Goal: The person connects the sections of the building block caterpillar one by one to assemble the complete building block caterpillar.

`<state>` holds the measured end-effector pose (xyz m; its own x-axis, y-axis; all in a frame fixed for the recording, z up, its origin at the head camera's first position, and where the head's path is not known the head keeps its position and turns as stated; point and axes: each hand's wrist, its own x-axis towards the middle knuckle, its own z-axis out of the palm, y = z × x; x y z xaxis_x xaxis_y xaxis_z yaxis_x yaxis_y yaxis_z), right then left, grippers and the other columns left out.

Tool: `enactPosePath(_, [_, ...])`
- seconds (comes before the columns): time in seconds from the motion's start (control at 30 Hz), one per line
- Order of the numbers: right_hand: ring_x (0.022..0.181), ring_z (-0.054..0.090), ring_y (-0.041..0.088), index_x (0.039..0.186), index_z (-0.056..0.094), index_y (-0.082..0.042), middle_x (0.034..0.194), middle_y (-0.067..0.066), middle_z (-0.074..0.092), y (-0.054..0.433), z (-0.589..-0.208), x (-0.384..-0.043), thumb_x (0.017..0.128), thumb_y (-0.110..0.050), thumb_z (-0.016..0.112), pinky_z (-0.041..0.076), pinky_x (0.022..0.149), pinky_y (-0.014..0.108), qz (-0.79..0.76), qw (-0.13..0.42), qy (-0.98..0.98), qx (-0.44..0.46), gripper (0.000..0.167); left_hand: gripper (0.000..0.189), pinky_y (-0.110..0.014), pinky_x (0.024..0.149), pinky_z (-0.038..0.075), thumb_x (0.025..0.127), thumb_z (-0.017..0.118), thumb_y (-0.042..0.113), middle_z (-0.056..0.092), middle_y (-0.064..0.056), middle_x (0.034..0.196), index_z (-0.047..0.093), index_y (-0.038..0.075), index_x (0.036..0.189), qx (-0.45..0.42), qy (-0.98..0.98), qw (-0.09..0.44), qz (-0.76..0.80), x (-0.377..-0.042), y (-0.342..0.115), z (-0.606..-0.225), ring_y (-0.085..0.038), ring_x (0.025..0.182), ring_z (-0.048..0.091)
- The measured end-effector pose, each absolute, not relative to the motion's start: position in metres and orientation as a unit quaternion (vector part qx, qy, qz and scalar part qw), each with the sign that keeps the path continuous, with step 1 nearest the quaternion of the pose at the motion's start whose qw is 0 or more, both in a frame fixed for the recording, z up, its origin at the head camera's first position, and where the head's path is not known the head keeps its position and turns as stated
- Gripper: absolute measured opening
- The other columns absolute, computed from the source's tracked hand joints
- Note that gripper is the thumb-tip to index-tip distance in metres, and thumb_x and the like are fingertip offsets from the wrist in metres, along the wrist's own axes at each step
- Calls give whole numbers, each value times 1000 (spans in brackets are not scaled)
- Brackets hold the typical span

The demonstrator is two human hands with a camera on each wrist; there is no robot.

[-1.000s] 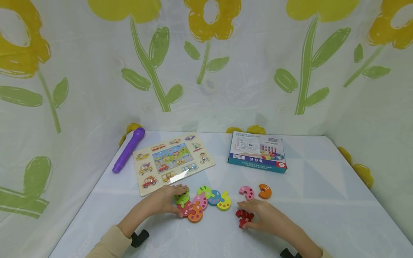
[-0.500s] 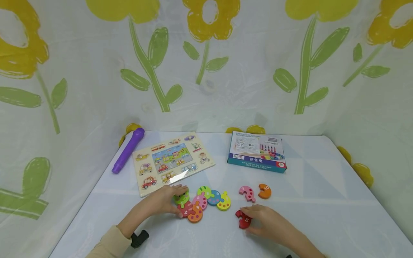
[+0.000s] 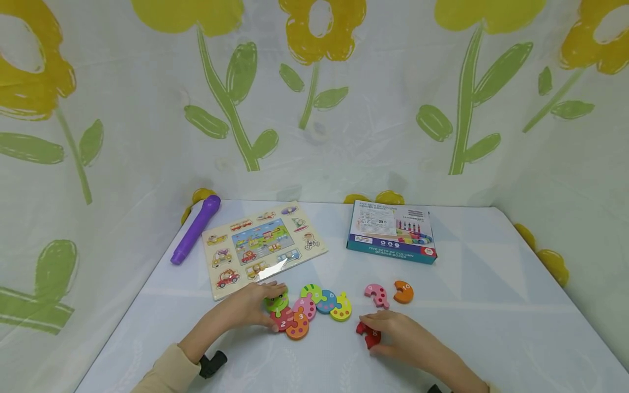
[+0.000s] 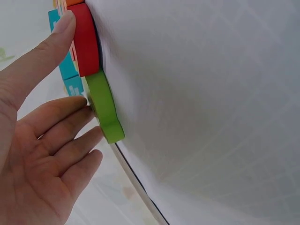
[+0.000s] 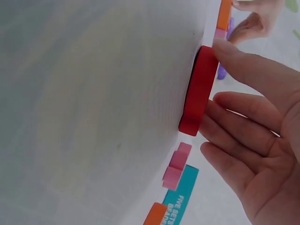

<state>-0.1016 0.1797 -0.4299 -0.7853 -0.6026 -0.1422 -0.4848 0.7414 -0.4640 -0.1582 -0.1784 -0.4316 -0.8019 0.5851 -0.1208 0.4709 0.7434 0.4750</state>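
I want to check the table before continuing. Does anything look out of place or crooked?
Three number pieces lie apart from the joined chain: the pink piece, the orange piece, and the red piece under the right hand. The vehicle board lies askew. Nothing looks damaged or spilled.

left hand (image 3: pixel 250 308) on green-headed puzzle chain (image 3: pixel 307 308), right hand (image 3: pixel 400 335) on loose red piece (image 3: pixel 367 333)

The red puzzle piece (image 5: pixel 199 89) looks like thick painted wood, smooth and softly matt, as does the green piece (image 4: pixel 104 105). The tabletop (image 3: pixel 491 305) wears white, faintly creased cloth. The vehicle board (image 3: pixel 262 245) has a glossy sheen; the box (image 3: pixel 391 231) looks like printed cardboard.
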Motion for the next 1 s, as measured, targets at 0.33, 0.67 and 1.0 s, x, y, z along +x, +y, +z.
enactPosePath(0.33, [107,63,22,125,66,-8,116,3,68,181,-431,-106,81,-24,79,57,84,34,-211,141,918,-303,49,78,-44,108,38,68,87,35,52,-7,140,57,8,135,288,923,133,218,-158,-179,-431,-30,134,42])
enactPosePath(0.67, [113,61,22,126,65,-8,122,1,66,185,-424,-119,83,-23,77,56,87,36,-239,123,911,-313,48,78,-44,108,39,68,86,35,52,-7,140,57,8,135,287,922,134,220,-158,-179,-431,-29,134,42])
enactPosePath(1.0, [111,62,18,127,63,-4,121,2,66,184,-421,-132,83,-16,77,56,87,30,-273,104,896,-334,47,78,-44,109,38,69,86,35,52,-6,141,56,8,136,284,921,144,226,-158,-179,-431,-29,135,40])
